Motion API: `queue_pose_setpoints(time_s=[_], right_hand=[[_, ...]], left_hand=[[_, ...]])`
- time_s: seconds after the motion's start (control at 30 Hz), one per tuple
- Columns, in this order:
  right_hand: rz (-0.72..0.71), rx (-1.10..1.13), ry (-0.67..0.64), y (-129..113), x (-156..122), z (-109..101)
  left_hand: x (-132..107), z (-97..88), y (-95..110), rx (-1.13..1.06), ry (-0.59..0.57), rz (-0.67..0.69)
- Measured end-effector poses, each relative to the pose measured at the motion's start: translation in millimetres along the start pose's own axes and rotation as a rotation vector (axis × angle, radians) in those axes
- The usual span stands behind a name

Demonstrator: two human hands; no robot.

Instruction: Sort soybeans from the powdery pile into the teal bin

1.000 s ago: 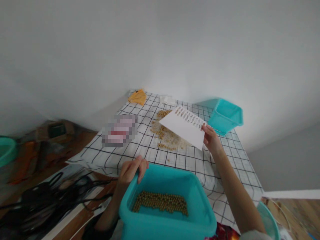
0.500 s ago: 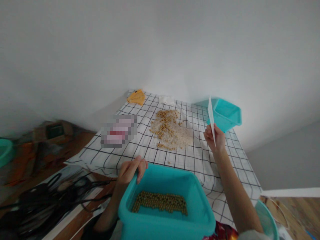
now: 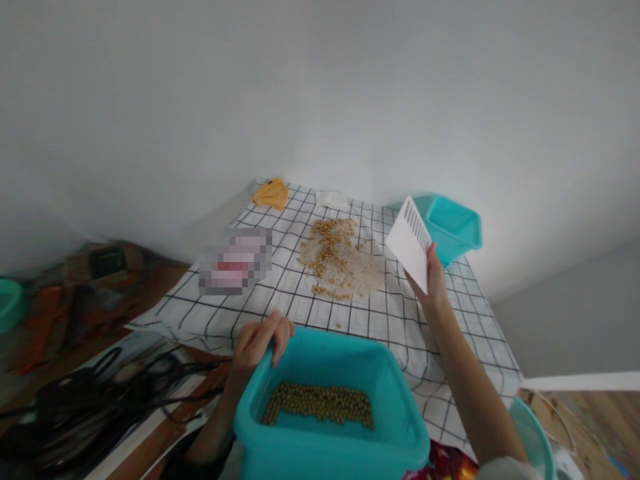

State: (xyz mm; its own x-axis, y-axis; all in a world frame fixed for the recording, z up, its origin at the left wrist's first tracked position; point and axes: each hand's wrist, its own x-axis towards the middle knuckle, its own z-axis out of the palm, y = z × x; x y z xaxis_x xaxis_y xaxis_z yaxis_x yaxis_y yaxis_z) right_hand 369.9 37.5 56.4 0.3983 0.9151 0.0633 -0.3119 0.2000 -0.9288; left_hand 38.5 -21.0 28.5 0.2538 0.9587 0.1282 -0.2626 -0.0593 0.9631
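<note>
My left hand [image 3: 265, 341] is closed over the back left corner of a turquoise plastic bin [image 3: 345, 348] at the front. Round yellowish beans [image 3: 320, 403] cover part of the bin's floor. A thin white card [image 3: 407, 241] with a row of dark slots along one edge is gripped in my right hand [image 3: 431, 283], raised above the right side of the table. Between the hands and further back, loose beans [image 3: 327, 250] lie mixed with pale rice-like grains [image 3: 367, 272] on the checked cloth [image 3: 280, 290].
A second turquoise bin [image 3: 453, 230] stands tilted at the back right. An orange cloth [image 3: 271, 194] and a white folded piece [image 3: 331, 199] lie along the back edge. A blurred-out item [image 3: 235, 261] sits at left. Black cables [image 3: 100, 390] are heaped left of the table.
My right hand has turned the white card from edge-on to showing its slotted flat face, tipped to the left. My left hand stays on the bin's rim.
</note>
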Motion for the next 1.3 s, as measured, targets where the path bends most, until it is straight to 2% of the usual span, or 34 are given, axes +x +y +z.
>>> queue_pose_setpoints(time_s=[0.1, 0.27, 0.47, 0.53, 0.67, 0.83, 0.93, 1.13, 1.3], right_hand=[[-0.001, -0.029, -0.040, 2, -2, 2], [0.169, -0.095, -0.090, 4, -2, 8], [0.092, -0.180, -0.048, -5, -4, 7], [0.158, -0.245, -0.108, -5, -8, 7], [0.292, -0.382, -0.334, 0, -15, 8], [0.234, -0.486, -0.592, 4, -13, 4], [0.220, -0.539, -0.685, 2, -9, 1], [0.104, -0.615, -0.640, -3, -8, 8], [0.098, -0.698, -0.672, -2, -10, 13]], left_hand=[[0, -0.1, 0, -0.021, -0.001, 0.002], [-1, 2.7, 3, -0.028, 0.013, 0.004], [-1, 1.8, 0, -0.046, 0.000, 0.012], [-1, 0.6, -2, -0.057, 0.005, 0.019], [-1, 0.7, -2, -0.081, -0.004, 0.025], [-1, 2.1, -1, -0.088, 0.007, 0.020], [-1, 1.2, -2, -0.089, -0.006, 0.012], [-1, 0.5, -3, -0.097, 0.003, 0.019], [0, 0.5, -3, -0.094, -0.009, 0.023]])
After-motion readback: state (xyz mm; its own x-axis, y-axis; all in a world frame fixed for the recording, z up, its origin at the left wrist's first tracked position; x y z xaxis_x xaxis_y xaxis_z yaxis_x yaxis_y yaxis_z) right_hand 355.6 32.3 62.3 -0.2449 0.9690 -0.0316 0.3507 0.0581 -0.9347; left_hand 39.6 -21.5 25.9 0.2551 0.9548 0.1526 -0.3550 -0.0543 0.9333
